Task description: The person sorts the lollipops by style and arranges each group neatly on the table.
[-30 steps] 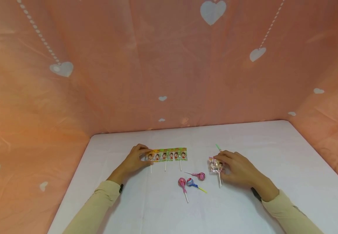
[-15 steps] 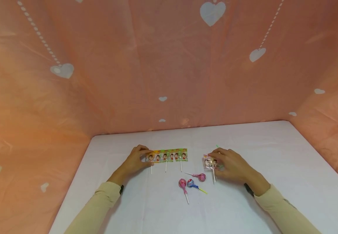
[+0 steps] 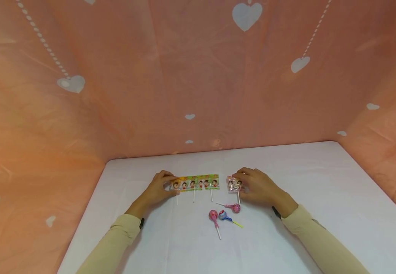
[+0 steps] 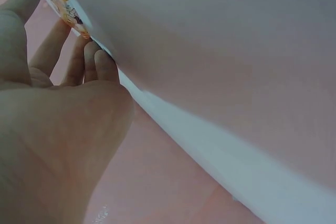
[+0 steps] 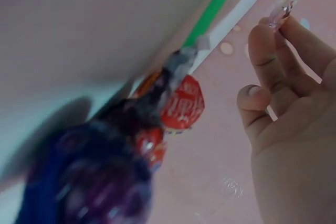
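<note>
Jutting leftward from right hand (image 3: 257,186): pinched lollipop packet (image 3: 233,184)

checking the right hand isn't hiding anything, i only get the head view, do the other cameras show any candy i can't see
Observer: Yes, the right wrist camera shows a lollipop in a dark blue and purple wrapper.
Operator: what colour is its stick
Observer: The stick is green.
Operator: is the right hand touching it
Observer: No contact shows: in the right wrist view there is a visible gap between it and the right hand.
</note>
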`<move>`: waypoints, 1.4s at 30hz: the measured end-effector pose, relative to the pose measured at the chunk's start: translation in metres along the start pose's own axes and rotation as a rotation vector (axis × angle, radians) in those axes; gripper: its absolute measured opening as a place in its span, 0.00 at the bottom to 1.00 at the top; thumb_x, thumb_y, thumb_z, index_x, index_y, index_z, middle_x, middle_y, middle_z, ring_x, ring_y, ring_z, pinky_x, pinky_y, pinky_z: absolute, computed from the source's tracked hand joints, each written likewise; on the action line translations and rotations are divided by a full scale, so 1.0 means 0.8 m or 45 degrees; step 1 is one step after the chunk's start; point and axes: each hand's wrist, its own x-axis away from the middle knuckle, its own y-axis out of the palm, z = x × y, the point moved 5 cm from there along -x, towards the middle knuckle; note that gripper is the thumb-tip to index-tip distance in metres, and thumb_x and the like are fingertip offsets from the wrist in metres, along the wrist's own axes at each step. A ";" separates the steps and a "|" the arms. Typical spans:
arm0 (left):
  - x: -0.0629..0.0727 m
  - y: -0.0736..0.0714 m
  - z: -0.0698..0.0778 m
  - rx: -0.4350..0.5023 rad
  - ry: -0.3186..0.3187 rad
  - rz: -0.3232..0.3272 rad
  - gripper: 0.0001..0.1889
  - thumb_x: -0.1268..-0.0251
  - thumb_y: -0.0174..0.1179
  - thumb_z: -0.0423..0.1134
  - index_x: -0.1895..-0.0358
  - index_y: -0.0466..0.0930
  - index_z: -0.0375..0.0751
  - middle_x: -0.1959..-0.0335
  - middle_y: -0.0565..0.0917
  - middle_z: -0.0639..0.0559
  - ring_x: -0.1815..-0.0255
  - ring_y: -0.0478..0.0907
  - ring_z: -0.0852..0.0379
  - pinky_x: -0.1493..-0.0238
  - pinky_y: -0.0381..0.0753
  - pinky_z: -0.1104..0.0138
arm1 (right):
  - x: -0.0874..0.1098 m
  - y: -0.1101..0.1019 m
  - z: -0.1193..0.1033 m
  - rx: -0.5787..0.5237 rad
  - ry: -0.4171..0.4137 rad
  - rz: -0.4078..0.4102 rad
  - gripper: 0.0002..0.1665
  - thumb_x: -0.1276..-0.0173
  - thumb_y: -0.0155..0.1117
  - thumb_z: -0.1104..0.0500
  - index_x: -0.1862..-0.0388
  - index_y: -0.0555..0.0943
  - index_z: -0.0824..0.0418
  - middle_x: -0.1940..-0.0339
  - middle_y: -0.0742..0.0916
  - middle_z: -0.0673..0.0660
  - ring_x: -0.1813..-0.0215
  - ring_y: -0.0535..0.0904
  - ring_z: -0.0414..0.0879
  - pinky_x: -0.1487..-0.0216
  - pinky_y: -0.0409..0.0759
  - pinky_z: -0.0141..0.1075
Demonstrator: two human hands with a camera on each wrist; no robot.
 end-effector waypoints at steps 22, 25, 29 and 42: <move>0.000 0.001 -0.003 -0.019 -0.003 -0.004 0.31 0.42 0.72 0.45 0.35 0.77 0.42 0.34 0.69 0.43 0.28 0.62 0.41 0.28 0.62 0.42 | -0.043 0.019 -0.006 -0.063 -0.014 -0.156 0.32 0.43 0.66 0.50 0.38 0.81 0.56 0.42 0.82 0.53 0.44 0.81 0.50 0.41 0.78 0.48; -0.001 0.000 -0.002 -0.017 0.005 -0.003 0.31 0.42 0.72 0.45 0.35 0.77 0.42 0.34 0.69 0.43 0.28 0.62 0.41 0.28 0.62 0.42 | -0.042 0.019 -0.007 -0.086 -0.010 -0.171 0.32 0.43 0.66 0.50 0.38 0.80 0.56 0.42 0.82 0.53 0.44 0.81 0.50 0.40 0.78 0.48; -0.002 0.000 -0.001 -0.016 0.011 -0.003 0.31 0.43 0.72 0.46 0.35 0.77 0.42 0.34 0.70 0.43 0.29 0.62 0.41 0.28 0.62 0.42 | -0.042 0.021 -0.006 -0.102 -0.014 -0.192 0.33 0.42 0.66 0.49 0.37 0.80 0.57 0.41 0.82 0.53 0.44 0.80 0.50 0.39 0.78 0.48; -0.003 -0.004 -0.001 -0.043 0.046 -0.009 0.34 0.44 0.73 0.47 0.33 0.75 0.44 0.34 0.71 0.42 0.29 0.63 0.39 0.28 0.62 0.42 | -0.036 0.009 0.004 -0.152 0.005 -0.167 0.34 0.41 0.65 0.49 0.34 0.78 0.56 0.36 0.79 0.55 0.39 0.79 0.53 0.36 0.75 0.50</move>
